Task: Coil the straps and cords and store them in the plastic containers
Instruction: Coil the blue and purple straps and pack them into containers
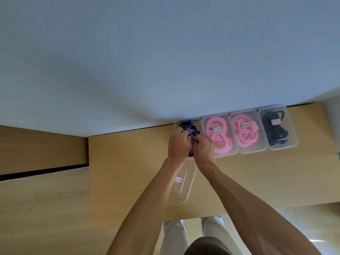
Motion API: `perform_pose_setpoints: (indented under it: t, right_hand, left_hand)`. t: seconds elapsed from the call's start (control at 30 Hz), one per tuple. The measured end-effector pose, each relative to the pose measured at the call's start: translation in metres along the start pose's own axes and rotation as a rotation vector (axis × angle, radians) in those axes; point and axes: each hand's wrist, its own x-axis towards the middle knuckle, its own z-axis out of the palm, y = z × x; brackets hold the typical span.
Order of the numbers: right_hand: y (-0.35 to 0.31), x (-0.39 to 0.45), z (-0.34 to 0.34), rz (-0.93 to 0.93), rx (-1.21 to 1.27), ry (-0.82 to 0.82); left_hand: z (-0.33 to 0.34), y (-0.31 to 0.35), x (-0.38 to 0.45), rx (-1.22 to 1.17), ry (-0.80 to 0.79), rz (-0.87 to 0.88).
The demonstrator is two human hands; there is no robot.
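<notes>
Straps [187, 127], dark and bundled, are sitting directly under both hands in the leftmost container [177, 126], its long axis running away from the person. Left hand [179, 144] and right hand [203, 146] are both gripping the bundle, equally near; the lid [184, 183] is lying on the counter [128, 172] just behind them.

Only one view is given, taken from the head of the person. The scene is looked at from above, forward and steeply down over the wooden desk [128, 162] toward the wall [147, 61]. The desk is seen at arm's reach, with wide-angle bending at the edges.
</notes>
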Motion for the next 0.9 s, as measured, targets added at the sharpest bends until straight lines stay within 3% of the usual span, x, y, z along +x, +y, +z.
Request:
perform_pose_setpoints:
  t: [0.07,0.2,0.33,0.57,0.67,0.73,0.8,0.9]
  right_hand:
    - [0.0,-0.001,0.0,0.003,0.003,-0.029]
    - [0.008,-0.002,-0.001,-0.045,0.03,-0.015]
    - [0.009,0.001,0.001,-0.028,0.021,0.003]
    - [0.004,0.002,-0.001,-0.019,-0.03,-0.087]
    - [-0.004,-0.004,-0.012,-0.054,-0.066,-0.06]
    - [-0.008,-0.015,-0.02,-0.068,-0.035,0.033]
    - [-0.007,-0.029,-0.026,0.033,0.022,0.114]
    - [0.004,-0.047,-0.027,0.361,0.027,-0.016]
  left_hand:
    - [0.005,-0.001,-0.005,-0.055,0.024,0.011]
    - [0.005,0.001,-0.001,-0.15,0.064,-0.17]
    - [0.005,0.004,0.009,-0.006,0.001,-0.278]
    - [-0.001,-0.004,0.007,0.026,-0.051,-0.208]
    - [-0.007,-0.005,-0.004,-0.043,0.034,-0.191]
    - [-0.014,-0.01,-0.021,-0.08,0.161,-0.275]
    - [-0.024,-0.021,-0.041,-0.042,0.186,-0.398]
    - [-0.024,-0.047,-0.076,0.119,-0.048,-0.593]
